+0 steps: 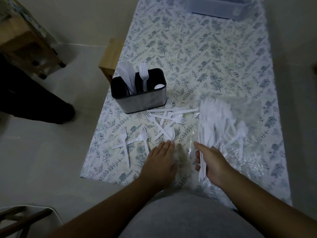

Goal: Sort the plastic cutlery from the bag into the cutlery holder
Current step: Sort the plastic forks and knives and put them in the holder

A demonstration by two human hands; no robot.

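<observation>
A bundle of white cutlery (205, 134) is gripped by the right hand (211, 164), the fingers curled round the handles so that the tines and blades fan out beyond the knuckles. Just past and to the right of that grip, a clear bag (240, 127) lies on the table (205, 57), with more forks and spoons seen through its plastic; whether the held bundle is partly inside the bag's mouth cannot be told.

The left hand (161, 158) is laid flat beside the grip, fingers straight and together, nothing held. Its fingertips (169, 143) reach the near edge of a loose pile (164, 119) of forks and spoons scattered on the cloth. To the left of that hand, 3 or so forks (133, 140) lie apart from the pile.

Beyond the pile, well away from both hands, the holder (139, 93) stands upright near the table's left edge. In it, knives (127, 76) are stood in one compartment, a fork (143, 76) in the next, and a spoon (159, 86) in the right one. A blurred clear box (221, 7) sits at the far end of the table.
</observation>
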